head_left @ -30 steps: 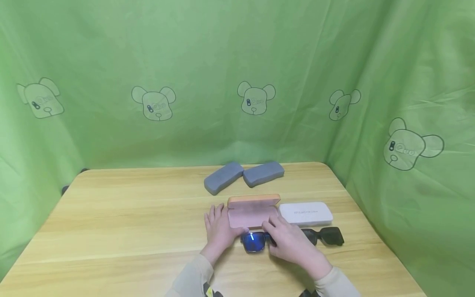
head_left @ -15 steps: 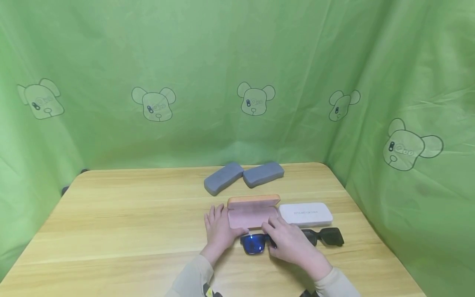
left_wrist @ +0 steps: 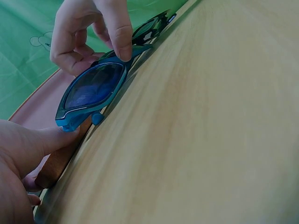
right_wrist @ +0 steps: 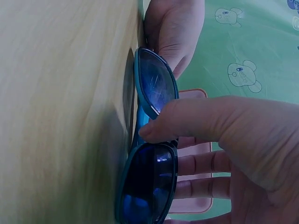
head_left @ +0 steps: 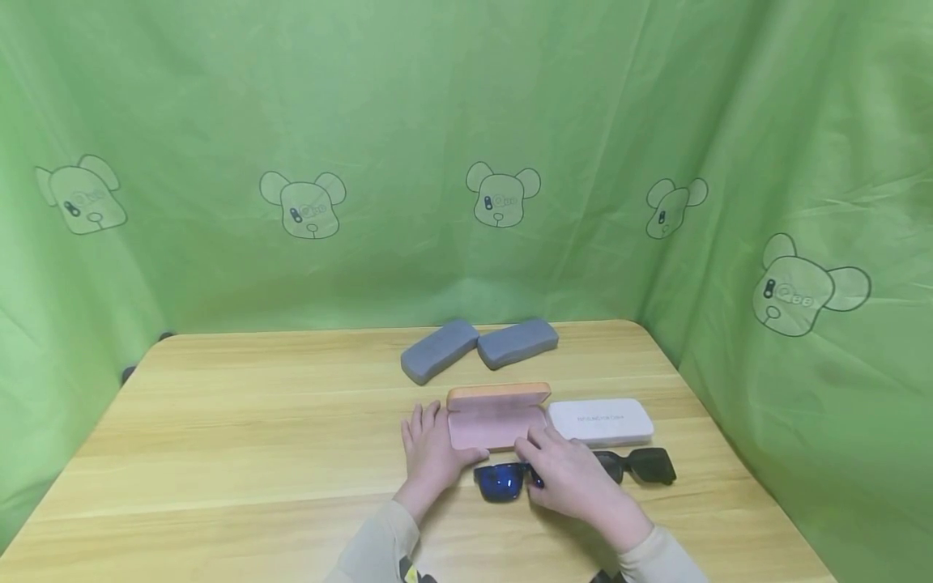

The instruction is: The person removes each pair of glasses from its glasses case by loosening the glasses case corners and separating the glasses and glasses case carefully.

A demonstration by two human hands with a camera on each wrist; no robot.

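1. Pinching the blue sunglasses (head_left: 499,483), the right hand (head_left: 576,482) has its thumb on the near side of the bridge and its other fingers behind the frame, as the right wrist view shows.
2. These sunglasses are just in front of the pink-lined case (head_left: 498,427), lenses turned toward the person; whether their lower edge touches the table (head_left: 219,421) I cannot tell.
3. The left hand (head_left: 430,453) is at the left end of that case, fingers spread wide and pointing away from the person, thumb stretched along the front edge. In the left wrist view the thumb tip meets the outer corner of the blue frame, though actual contact is hard to judge.
4. The pink-lined case lies open, its orange lid raised at the back.
5. Just right of it lies a white case (head_left: 601,419), closed, with small lettering on top.
6. In front of the white case are the black sunglasses (head_left: 651,465), partly hidden by the right hand.
7. Farther back, near the far edge, two grey cases (head_left: 440,350) lie slanted, their near ends touching or almost so.
8. A green curtain (head_left: 394,97) printed with bear heads surrounds the table.
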